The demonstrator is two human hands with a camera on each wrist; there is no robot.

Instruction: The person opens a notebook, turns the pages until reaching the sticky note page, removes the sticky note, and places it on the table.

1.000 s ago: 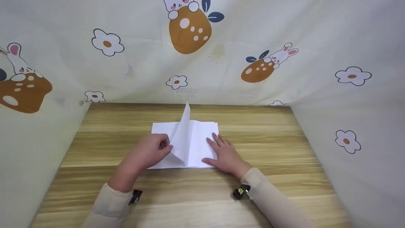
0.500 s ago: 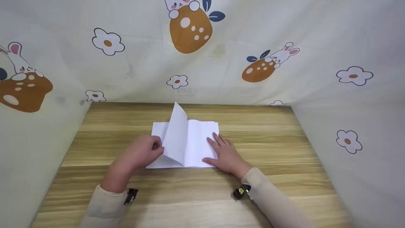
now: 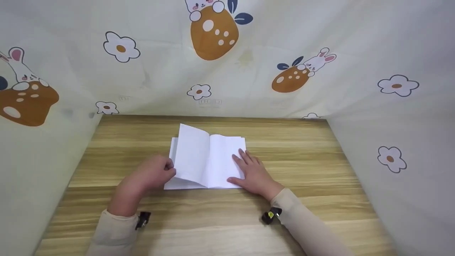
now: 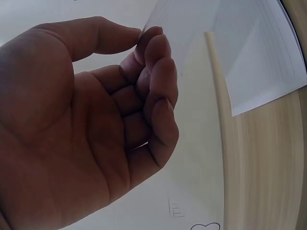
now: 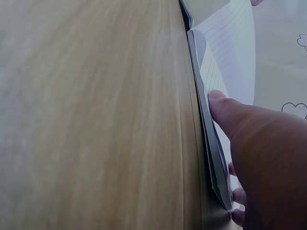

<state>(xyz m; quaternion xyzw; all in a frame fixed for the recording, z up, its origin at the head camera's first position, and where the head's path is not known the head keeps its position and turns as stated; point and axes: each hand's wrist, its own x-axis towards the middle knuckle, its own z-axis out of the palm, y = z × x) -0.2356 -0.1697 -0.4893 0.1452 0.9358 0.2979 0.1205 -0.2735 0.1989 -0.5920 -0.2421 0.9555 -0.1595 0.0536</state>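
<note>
An open notebook (image 3: 224,156) with white pages lies on the table. Its faint ruled lines show in both wrist views. One raised page (image 3: 192,153) slants up over the left half, and my left hand (image 3: 151,172) pinches its outer edge between thumb and forefinger. In the left wrist view the other fingers of that left hand (image 4: 96,115) are curled in beside the pinch. Spread flat, my right hand (image 3: 257,176) rests on the right page near its outer edge. Its thumb (image 5: 240,112) presses on the page close to the bottom edge in the right wrist view.
The wood-grain table (image 3: 199,220) extends around the notebook on all sides. A pale curtain (image 3: 160,71) printed with rabbits and flowers hangs behind it and along both sides. Each wrist carries a small black camera (image 3: 272,215).
My left hand has moved leftward, carrying the pinched page from nearly upright at the fold to a low slant over the left side. The right hand has stayed in place.
</note>
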